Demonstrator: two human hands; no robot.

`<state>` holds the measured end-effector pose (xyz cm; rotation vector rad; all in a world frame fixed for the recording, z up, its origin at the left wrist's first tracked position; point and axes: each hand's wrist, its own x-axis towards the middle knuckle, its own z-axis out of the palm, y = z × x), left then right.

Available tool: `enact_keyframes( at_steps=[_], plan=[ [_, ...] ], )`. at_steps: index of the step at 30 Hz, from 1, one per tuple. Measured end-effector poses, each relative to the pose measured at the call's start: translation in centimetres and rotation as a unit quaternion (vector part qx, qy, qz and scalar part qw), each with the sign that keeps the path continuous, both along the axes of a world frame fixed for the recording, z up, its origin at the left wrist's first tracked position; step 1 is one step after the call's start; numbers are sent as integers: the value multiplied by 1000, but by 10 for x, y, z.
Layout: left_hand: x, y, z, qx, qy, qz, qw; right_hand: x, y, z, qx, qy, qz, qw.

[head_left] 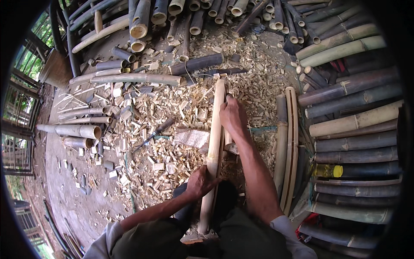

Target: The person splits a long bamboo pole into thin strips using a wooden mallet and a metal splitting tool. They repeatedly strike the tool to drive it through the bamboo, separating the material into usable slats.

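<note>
"One pale bamboo pole (213,140), mid-view. Position?"

"Runs from between the wearer's legs outward over the floor, far end slightly to the right. A rough wood block (192,138) sits just left of it."

"Hands?"

"Apart, both at the pole. Left hand (199,183): closed around the nearer half. Right hand (233,115): beside the far end, on the right side, fingers curled, a dark bit showing by them. Cannot tell whether they clamp that bit or the pole."

"Surface?"

"Grey-brown floor (97,162). Pale chips (161,166) lie thick around the pole and thin out leftward. A dark-handled tool (164,125) lies among them, left of the block."

"Room?"

"Bamboo on several sides. Right: stacked bamboo lengths (355,155), dark and pale, with a yellow-capped bottle (328,171) among them; nearer the pole, a slotted pole (292,142) lies lengthwise. Far side: cut bamboo tubes (142,18), many with open ends toward the wearer. Left: short poles (71,130) on the floor, a tan container (56,70) farther back, then a slatted fence (19,91) with greenery (26,61) beyond."
</note>
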<state>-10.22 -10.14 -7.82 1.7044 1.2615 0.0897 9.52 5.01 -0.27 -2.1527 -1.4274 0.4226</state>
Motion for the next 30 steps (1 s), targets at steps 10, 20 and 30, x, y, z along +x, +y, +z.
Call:
enact_keyframes(
  at_steps=[10, 20, 30],
  plan=[
    [-32, 25, -7, -206, -235, 3, 950, -20, -164, 4, -1, 328, 57, 943],
    [-28, 26, 4, -207, -229, 14, 951, -20, -182, -13, -17, 204, 88, 975],
    [-23, 20, 3, -200, -225, 25, 953, -31, -131, -34, 19, 198, 34, 979]
  ],
)
